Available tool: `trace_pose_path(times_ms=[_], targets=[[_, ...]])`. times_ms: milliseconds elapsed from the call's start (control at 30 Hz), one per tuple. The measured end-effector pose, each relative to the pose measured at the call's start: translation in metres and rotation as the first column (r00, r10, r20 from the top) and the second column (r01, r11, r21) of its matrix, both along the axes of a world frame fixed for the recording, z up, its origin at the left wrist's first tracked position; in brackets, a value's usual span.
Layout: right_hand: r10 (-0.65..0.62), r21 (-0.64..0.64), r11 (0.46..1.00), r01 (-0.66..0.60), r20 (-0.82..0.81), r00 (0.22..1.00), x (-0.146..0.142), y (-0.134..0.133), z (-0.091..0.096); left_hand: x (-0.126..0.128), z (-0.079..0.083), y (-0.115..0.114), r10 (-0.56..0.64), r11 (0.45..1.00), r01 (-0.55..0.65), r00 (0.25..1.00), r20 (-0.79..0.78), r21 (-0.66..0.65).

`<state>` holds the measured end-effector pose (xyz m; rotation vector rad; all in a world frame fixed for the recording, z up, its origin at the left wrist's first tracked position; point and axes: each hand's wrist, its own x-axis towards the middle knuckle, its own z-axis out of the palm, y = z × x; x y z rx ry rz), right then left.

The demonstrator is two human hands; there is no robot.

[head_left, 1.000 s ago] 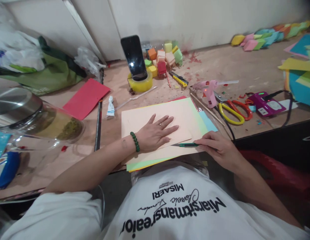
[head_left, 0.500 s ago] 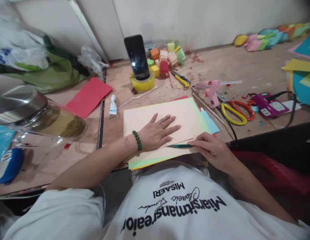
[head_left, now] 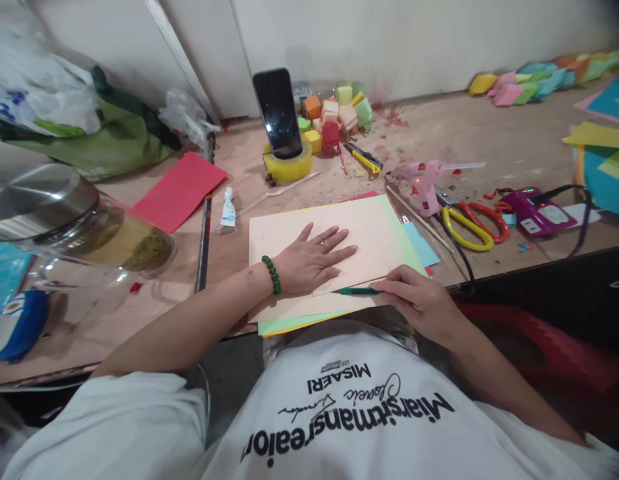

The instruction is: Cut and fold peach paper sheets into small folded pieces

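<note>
Left hand flat, right hand drawing the cutter leftward

Over the last second, the right hand and the green cutter pinched between its thumb and fingers have slid a short way left along the near edge of the cream top sheet, closing in on the left hand. That left hand has hardly shifted on the paper: palm down, fingers spread, bracelet at the wrist, pressing the sheet from above. The whole view has drifted slightly as well, so part of the apparent motion belongs to the camera.

For the work in hand, I read this as a stroke along the edge still under way, with the flat palm steadying the paper. Whether the cutter's tip is touching, under or just above the sheet is too fine to tell.

The cream sheet lies at the top of a layered stack near the front edge of the worktop; a light green sheet shows beneath it. Nothing beside the stack looks disturbed: the glue gun, scissors and wooden stick lie to its right, where they were.
</note>
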<state>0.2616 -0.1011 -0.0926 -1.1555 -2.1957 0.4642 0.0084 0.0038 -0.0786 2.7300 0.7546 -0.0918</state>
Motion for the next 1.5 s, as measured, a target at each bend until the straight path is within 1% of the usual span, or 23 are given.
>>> trace_pose_path(times_ms=[200, 333, 467, 567, 667, 700, 733, 767, 800, 867, 900, 933, 1000, 1067, 1100, 1167, 1233, 1300, 1367, 1400, 1433, 1467, 1500], targets=[[0.022, 0.037, 0.999, -0.022, 0.003, 1.0, -0.005, -0.001, 0.002, 0.001, 0.002, -0.001, 0.006, 1.0, -0.006, 1.0, -0.003, -0.002], [0.016, 0.032, 0.999, -0.016, 0.015, 1.0, -0.011, 0.0, 0.0, 0.001, 0.0, -0.001, 0.0, 1.0, 0.0, 1.0, 0.004, 0.007], [0.059, 0.06, 0.996, -0.06, 0.021, 0.998, -0.021, 0.002, 0.0, 0.001, -0.001, 0.0, -0.001, 1.0, 0.002, 1.0, -0.023, 0.008], [0.088, 0.058, 0.994, -0.089, 0.023, 0.996, -0.026, -0.001, 0.004, 0.0, -0.002, 0.0, 0.004, 1.0, -0.004, 1.0, -0.01, 0.009], [0.11, 0.041, 0.993, -0.109, -0.015, 0.994, -0.02, -0.007, 0.013, -0.002, -0.003, 0.0, 0.004, 1.0, -0.004, 1.0, 0.023, 0.019], [0.085, 0.049, 0.995, -0.083, -0.036, 0.996, -0.014, -0.008, 0.016, -0.003, -0.002, 0.0, 0.009, 1.0, -0.01, 0.999, 0.035, 0.028], [0.031, 0.07, 0.997, -0.027, -0.059, 0.998, -0.007, -0.009, 0.018, -0.003, -0.001, 0.0, 0.019, 0.999, -0.021, 0.999, 0.045, 0.04], [-0.065, 0.104, 0.992, 0.073, -0.079, 0.995, 0.001, -0.009, 0.018, -0.003, 0.001, -0.001, 0.033, 0.998, -0.036, 0.998, 0.054, 0.052], [-0.2, 0.143, 0.967, 0.213, -0.098, 0.975, 0.01, -0.007, 0.017, -0.003, 0.003, -0.002, 0.05, 0.997, -0.054, 0.997, 0.057, 0.062], [-0.446, 0.222, 0.855, 0.468, -0.144, 0.883, 0.027, 0.001, 0.01, 0.0, 0.01, -0.005, 0.081, 0.994, -0.084, 0.996, 0.045, 0.071], [-0.512, 0.248, 0.809, 0.534, -0.152, 0.846, 0.035, 0.006, 0.005, 0.002, 0.014, -0.008, 0.097, 0.993, -0.1, 0.995, 0.034, 0.07], [-0.543, 0.265, 0.785, 0.559, -0.139, 0.828, 0.041, 0.013, -0.002, 0.004, 0.017, -0.012, 0.116, 0.991, -0.118, 0.993, 0.028, 0.067], [-0.571, 0.308, 0.764, 0.568, -0.089, 0.816, 0.049, 0.027, -0.018, 0.008, 0.02, -0.019, 0.19, 0.98, -0.192, 0.98, 0.053, 0.046], [-0.597, 0.33, 0.752, 0.57, -0.024, 0.802, 0.052, 0.039, -0.033, 0.012, 0.019, -0.024, 0.3, 0.954, -0.299, 0.947, 0.114, -0.026], [-0.593, 0.334, 0.761, 0.557, 0.007, 0.805, 0.053, 0.043, -0.039, 0.013, 0.017, -0.026, 0.356, 0.934, -0.348, 0.923, 0.148, -0.077], [-0.565, 0.365, 0.776, 0.513, 0.044, 0.824, 0.053, 0.05, -0.047, 0.013, 0.013, -0.026, 0.415, 0.907, -0.38, 0.88, 0.232, -0.183], [-0.538, 0.422, 0.773, 0.474, 0.039, 0.842, 0.053, 0.052, -0.049, 0.008, 0.014, -0.024, 0.487, 0.864, -0.399, 0.817, 0.31, -0.307], [-0.521, 0.48, 0.751, 0.453, 0.011, 0.853, 0.052, 0.049, -0.043, -0.002, 0.019, -0.022, 0.576, 0.799, -0.419, 0.74, 0.348, -0.432], [-0.488, 0.508, 0.752, 0.421, -0.001, 0.873, 0.048, 0.043, -0.032, -0.018, 0.027, -0.02, 0.654, 0.736, -0.439, 0.657, 0.375, -0.515], [-0.449, 0.506, 0.773, 0.382, 0.011, 0.894, 0.044, 0.039, -0.025, -0.027, 0.03, -0.018, 0.692, 0.709, -0.46, 0.601, 0.401, -0.534], [-0.401, 0.493, 0.803, 0.334, 0.032, 0.916, 0.04, 0.036, -0.017, -0.037, 0.034, -0.016, 0.725, 0.686, -0.496, 0.525, 0.445, -0.533], [-0.335, 0.477, 0.837, 0.269, 0.057, 0.941, 0.035, 0.033, -0.011, -0.048, 0.036, -0.014, 0.754, 0.656, -0.538, 0.453, 0.475, -0.529], [-0.26, 0.45, 0.872, 0.194, 0.089, 0.962, 0.029, 0.032, -0.004, -0.059, 0.037, -0.012, 0.786, 0.614, -0.579, 0.389, 0.481, -0.536]])
